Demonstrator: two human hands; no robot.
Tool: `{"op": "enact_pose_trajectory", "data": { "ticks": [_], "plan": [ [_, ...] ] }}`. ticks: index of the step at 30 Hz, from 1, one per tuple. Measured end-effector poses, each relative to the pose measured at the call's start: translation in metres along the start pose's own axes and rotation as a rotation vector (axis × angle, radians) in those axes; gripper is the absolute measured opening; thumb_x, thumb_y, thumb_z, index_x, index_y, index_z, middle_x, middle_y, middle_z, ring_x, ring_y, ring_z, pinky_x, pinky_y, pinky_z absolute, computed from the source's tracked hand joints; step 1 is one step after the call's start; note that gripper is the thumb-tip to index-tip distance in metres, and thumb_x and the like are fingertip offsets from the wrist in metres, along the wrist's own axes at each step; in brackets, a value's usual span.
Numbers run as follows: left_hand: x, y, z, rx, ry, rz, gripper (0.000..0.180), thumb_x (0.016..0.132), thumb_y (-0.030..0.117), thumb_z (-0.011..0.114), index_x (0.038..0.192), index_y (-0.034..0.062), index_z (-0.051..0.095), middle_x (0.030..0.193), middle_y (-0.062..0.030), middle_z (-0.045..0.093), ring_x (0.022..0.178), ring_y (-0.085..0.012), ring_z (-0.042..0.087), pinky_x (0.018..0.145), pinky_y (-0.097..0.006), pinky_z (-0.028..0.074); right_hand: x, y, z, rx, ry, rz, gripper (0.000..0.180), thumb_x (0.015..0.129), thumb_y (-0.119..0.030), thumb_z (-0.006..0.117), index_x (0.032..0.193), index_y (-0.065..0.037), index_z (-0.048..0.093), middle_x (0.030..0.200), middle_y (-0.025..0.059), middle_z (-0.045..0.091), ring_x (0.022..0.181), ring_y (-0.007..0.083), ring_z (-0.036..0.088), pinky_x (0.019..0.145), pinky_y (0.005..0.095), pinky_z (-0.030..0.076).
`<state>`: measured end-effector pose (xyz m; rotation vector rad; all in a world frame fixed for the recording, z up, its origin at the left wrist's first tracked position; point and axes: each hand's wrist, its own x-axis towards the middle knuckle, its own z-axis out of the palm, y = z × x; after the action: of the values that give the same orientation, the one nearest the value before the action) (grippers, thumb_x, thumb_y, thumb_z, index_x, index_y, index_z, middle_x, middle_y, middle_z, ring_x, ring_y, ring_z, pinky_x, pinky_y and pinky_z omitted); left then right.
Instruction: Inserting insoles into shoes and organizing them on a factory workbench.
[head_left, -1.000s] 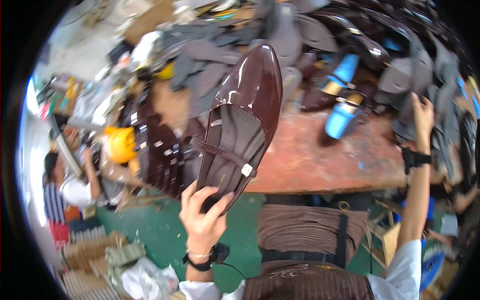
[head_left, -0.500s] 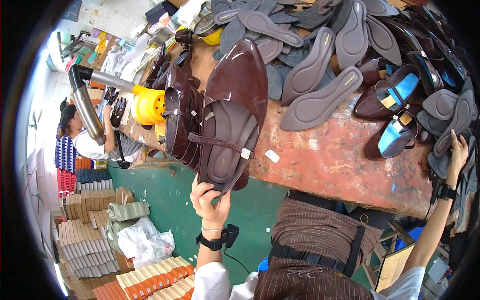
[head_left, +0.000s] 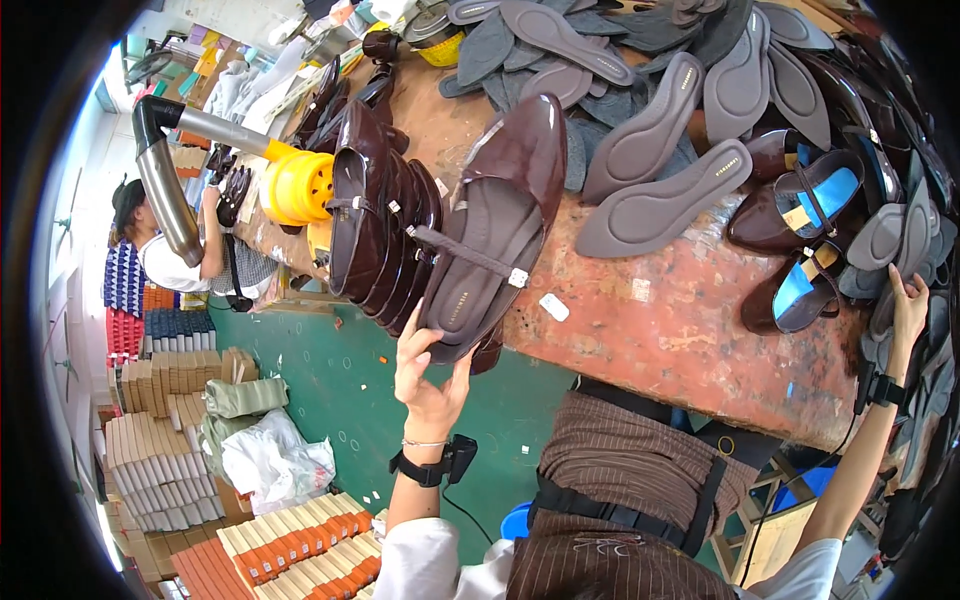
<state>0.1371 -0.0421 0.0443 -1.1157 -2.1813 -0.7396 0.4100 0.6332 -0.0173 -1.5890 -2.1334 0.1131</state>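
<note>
My left hand (head_left: 428,385) has its fingers closed around the heel of a dark brown patent strap shoe (head_left: 520,160) with a pointed toe and a grey insole inside. This shoe rests against the near end of a row of matching shoes (head_left: 365,240) at the table's left edge. Far to the right, my right hand (head_left: 908,315) reaches to a heap of grey insoles, its fingertips pinching a slim insole (head_left: 916,225); part of that grip is hidden. Loose grey insoles (head_left: 665,200) lie on the table between my hands.
The worn red table (head_left: 660,310) also bears brown shoes with blue lining (head_left: 800,290) and a white tag (head_left: 553,307). A yellow fixture with a metal pipe (head_left: 295,188) stands at left. Beyond it, another person (head_left: 165,240) works. Stacked boxes (head_left: 170,460) stand on the green floor.
The shoe in my left hand has moved lower and slightly right, settling beside the row, which shows more of its shoes. My right hand has shifted slightly left among the insoles.
</note>
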Motion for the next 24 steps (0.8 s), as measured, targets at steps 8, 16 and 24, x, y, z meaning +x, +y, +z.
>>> {"op": "enact_pose_trajectory", "data": {
  "ticks": [8,16,24],
  "plan": [
    [0.013,0.016,0.002,0.026,-0.042,-0.466,0.057,0.069,0.006,0.089,0.116,0.0058,0.057,0.107,-0.0074,0.054,0.085,-0.0175,0.055,0.065,-0.027,0.046,-0.005,0.003,-0.013,0.068,0.043,0.035,0.08,0.073,-0.048,0.083,0.131,0.0,0.057,0.11,0.0119,0.069,0.101,0.0244,0.066,0.093,0.0333,0.047],
    [0.028,0.015,-0.005,0.168,-0.136,-0.382,0.026,0.073,0.008,0.084,0.085,-0.0006,0.062,0.087,-0.0094,0.054,0.084,-0.0269,0.054,0.069,-0.036,0.045,0.007,0.026,-0.024,0.94,-0.448,0.199,0.025,0.088,-0.011,0.069,0.109,0.003,0.069,0.101,0.0104,0.071,0.096,0.0173,0.067,0.087,0.0251,0.047],
    [0.051,0.044,-0.008,0.469,-0.423,-0.286,0.044,0.075,0.019,0.081,0.11,0.0001,0.063,0.118,-0.0163,0.056,0.113,-0.0372,0.05,0.105,-0.046,0.036,-0.063,-0.085,-0.1,1.186,-0.283,0.189,0.045,0.097,-0.034,0.062,0.122,0.004,0.062,0.118,0.0123,0.068,0.092,0.0145,0.067,0.078,0.0275,0.049]
  ]
}}
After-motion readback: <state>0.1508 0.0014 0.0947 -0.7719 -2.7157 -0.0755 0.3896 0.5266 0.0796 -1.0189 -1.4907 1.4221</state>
